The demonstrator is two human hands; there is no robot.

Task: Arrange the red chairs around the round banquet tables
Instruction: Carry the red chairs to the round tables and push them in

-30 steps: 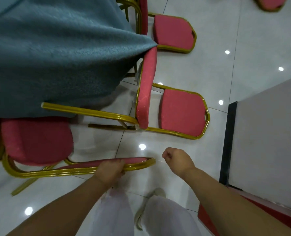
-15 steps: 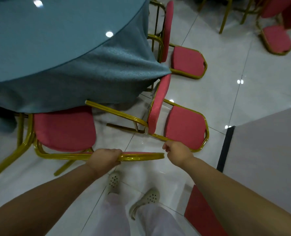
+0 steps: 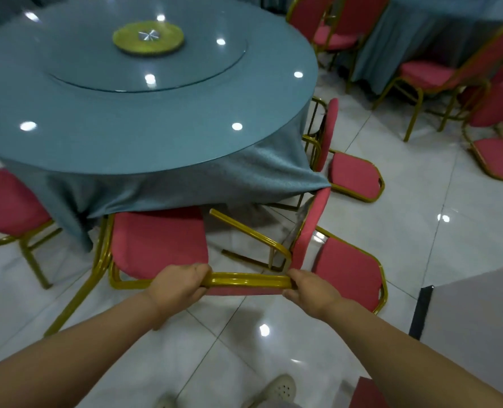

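Note:
A red chair (image 3: 159, 240) with a gold frame stands right in front of me, its seat partly under the teal cloth of the round table (image 3: 144, 113). My left hand (image 3: 179, 285) grips the top rail of its back at the left. My right hand (image 3: 309, 287) grips the same rail at its right end. Just to the right a second red chair (image 3: 347, 269) lies tipped on its side, its back against the cloth. A third red chair (image 3: 353, 175) lies tipped farther back.
Another red chair (image 3: 6, 207) stands at the table's left. More red chairs (image 3: 421, 75) crowd a second teal table (image 3: 421, 33) at the upper right. A grey wall or pillar (image 3: 477, 325) rises at my right. My shoes (image 3: 276, 390) show below on glossy white tiles.
My right hand moved left and closed on the chair's back rail. The view tilted up, so the whole table top now shows. The left hand kept its grip.

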